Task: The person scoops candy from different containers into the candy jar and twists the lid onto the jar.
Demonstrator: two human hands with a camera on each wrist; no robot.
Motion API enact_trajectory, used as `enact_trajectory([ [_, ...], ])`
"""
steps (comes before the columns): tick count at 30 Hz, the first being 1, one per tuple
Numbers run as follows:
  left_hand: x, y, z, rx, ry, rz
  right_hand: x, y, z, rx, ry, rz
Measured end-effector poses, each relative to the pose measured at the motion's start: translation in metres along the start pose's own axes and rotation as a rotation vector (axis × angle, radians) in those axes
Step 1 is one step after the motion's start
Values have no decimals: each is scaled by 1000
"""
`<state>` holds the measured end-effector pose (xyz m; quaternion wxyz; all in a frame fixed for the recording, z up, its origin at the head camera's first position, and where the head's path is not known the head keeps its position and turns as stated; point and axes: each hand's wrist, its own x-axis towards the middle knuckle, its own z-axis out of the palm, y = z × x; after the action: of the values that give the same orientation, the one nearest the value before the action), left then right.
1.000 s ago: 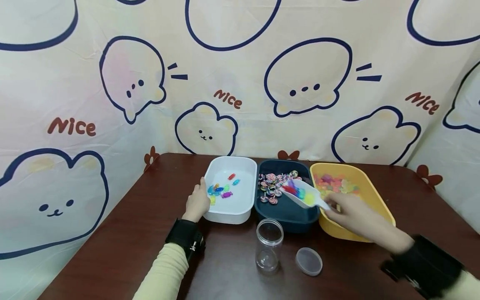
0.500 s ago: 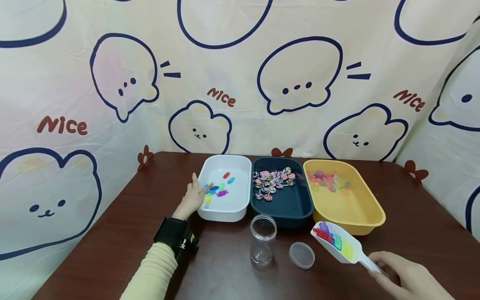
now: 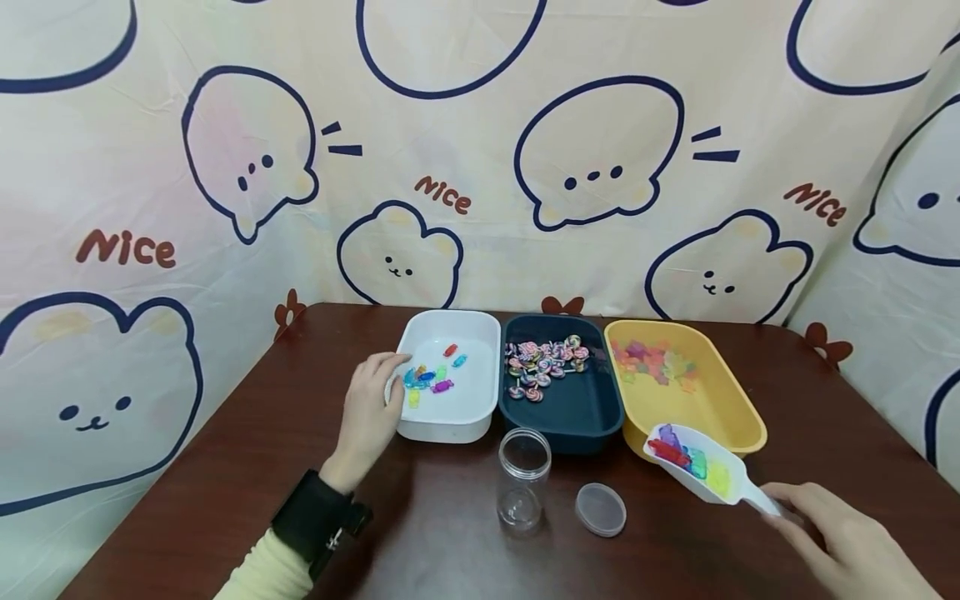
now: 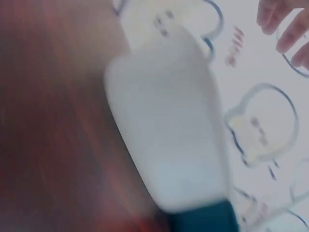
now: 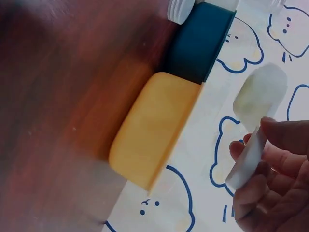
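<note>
My right hand (image 3: pixel 843 529) grips the handle of a white scoop (image 3: pixel 759 498) at the right front, beside the yellow bin. Red, purple, teal and yellow candies (image 3: pixel 697 461) lie in the scoop. The right wrist view shows the handle (image 5: pixel 247 164) between thumb and fingers. My left hand (image 3: pixel 367 412), fingers loosely bent, is at the left side of the white bin (image 3: pixel 448 430); whether it touches the rim I cannot tell. Several colourful wrapped candies (image 3: pixel 442 386) lie in that bin. The left wrist view is blurred, with fingertips (image 4: pixel 292 36) at its upper right.
A dark blue bin (image 3: pixel 573 417) holds swirled lollipops (image 3: pixel 543 362). The yellow bin (image 3: pixel 716 412) has gummy-like pieces (image 3: pixel 656 362) at its far end. In front stand a clear uncapped jar (image 3: pixel 522 492) and its flat lid (image 3: pixel 601 510) on the brown table (image 3: pixel 450 533).
My right hand has brought the loaded scoop from over the dark blue bin to the right front, then slightly up and right. The left hand has shifted back, its arm swinging left.
</note>
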<state>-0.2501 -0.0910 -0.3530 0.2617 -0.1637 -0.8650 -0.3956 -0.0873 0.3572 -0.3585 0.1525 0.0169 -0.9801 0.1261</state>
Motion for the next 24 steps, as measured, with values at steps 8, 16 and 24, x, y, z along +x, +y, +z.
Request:
enact_trajectory([
  [8, -36, 25, -6, -324, -569, 127, 8, -19, -7, 54, -20, -43],
  [16, -45, 43, 26, -432, -857, -46, 23, -50, 0, 135, -154, -43],
  [24, -50, 57, 61, -430, -769, -57, 29, -65, 3, 148, -260, -55],
])
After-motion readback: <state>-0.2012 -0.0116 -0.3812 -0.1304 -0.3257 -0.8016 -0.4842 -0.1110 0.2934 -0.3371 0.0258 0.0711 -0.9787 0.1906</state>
